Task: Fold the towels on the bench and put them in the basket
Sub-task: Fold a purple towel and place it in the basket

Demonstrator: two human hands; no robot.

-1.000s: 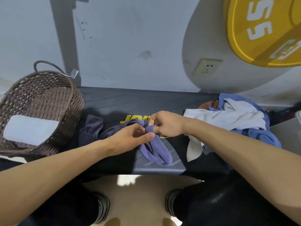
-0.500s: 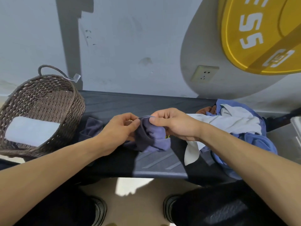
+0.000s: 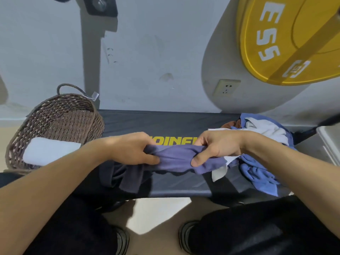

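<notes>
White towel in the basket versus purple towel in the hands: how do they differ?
The white towel lies folded inside the basket; the purple towel is unfolded, bunched and stretched above the bench. No hand touches the white one; left hand and right hand grip the purple one.

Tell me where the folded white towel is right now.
In the head view, the folded white towel lies inside the wicker basket at the left end of the bench, just left of the left hand.
</notes>
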